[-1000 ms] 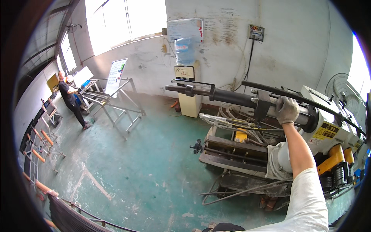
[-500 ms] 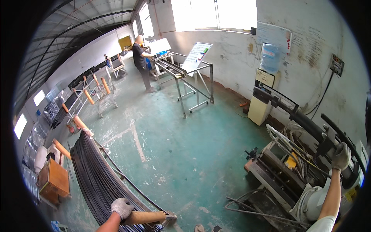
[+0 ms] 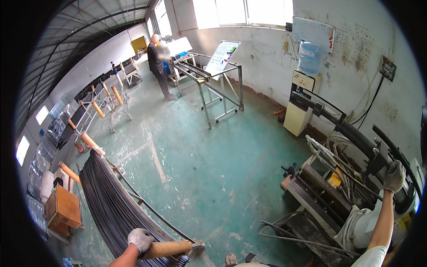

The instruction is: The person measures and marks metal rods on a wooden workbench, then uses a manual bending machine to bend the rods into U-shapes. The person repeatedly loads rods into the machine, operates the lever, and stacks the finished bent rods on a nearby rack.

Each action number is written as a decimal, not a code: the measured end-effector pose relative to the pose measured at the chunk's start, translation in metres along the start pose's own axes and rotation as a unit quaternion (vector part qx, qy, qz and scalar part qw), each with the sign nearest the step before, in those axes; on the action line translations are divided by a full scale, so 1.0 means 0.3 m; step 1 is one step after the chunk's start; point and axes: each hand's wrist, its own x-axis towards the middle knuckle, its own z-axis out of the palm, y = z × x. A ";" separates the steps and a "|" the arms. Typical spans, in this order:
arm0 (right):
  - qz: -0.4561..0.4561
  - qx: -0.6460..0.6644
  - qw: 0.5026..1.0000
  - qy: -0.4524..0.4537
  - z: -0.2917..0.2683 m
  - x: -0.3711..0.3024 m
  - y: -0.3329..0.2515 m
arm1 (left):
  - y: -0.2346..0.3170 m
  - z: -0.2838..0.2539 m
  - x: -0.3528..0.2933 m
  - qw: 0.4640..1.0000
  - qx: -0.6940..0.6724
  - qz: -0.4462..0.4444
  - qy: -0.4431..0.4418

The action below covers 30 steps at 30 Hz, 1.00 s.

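Observation:
In a light knit glove, my left hand (image 3: 140,240) closes over the near end of a tan cardboard tube (image 3: 168,249), which is fixed on a metal rack (image 3: 167,224). Beside and beneath that hand lies a thick bundle of long, thin black strips (image 3: 109,200), bending away to the far left. My right hand (image 3: 394,176), gloved the same way, reaches far out to the right. Its fingers wrap a black part of a machine (image 3: 362,147) with a long dark arm; exactly which part they grip is partly hidden.
Cables and a bent metal rod (image 3: 307,246) lie around the machine base at right. A cream water dispenser (image 3: 299,109) stands by the wall. A person (image 3: 158,66) stands at a metal frame table (image 3: 218,75) farther off. A wooden cabinet (image 3: 64,205) is at left.
My view has shifted slightly, so the background sits a little higher. Both hands keep their places. The far person's upper body has turned or leaned somewhat.

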 end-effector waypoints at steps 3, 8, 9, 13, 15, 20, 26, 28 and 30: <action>-0.010 -0.001 1.000 0.003 -0.002 0.004 -0.008 | 0.017 -0.016 0.006 0.999 0.014 -0.015 -0.047; 0.003 -0.012 0.999 0.038 0.074 -0.018 0.056 | -0.016 -0.040 0.011 0.999 0.026 0.009 -0.045; 0.004 0.002 0.999 0.037 0.079 -0.031 0.045 | -0.022 -0.031 -0.020 0.999 0.006 0.035 -0.006; 0.017 -0.025 0.999 0.026 0.081 -0.029 0.058 | 0.031 -0.055 -0.050 0.999 -0.029 0.035 -0.014; 0.007 -0.017 1.000 0.022 0.108 -0.024 0.025 | 0.085 -0.141 -0.124 0.997 -0.070 0.007 -0.025; -0.005 -0.006 1.000 0.031 0.076 -0.017 0.045 | 0.012 -0.021 -0.006 1.000 0.000 -0.004 -0.030; -0.002 -0.005 1.000 0.013 0.061 -0.019 0.045 | 0.009 -0.022 -0.010 0.998 0.026 -0.010 -0.048; -0.008 -0.002 1.000 0.017 0.053 -0.015 0.038 | 0.025 -0.034 -0.012 0.998 0.018 -0.013 -0.051; -0.015 -0.002 1.000 0.020 0.049 -0.015 0.032 | 0.022 -0.030 -0.013 0.998 0.018 -0.014 -0.055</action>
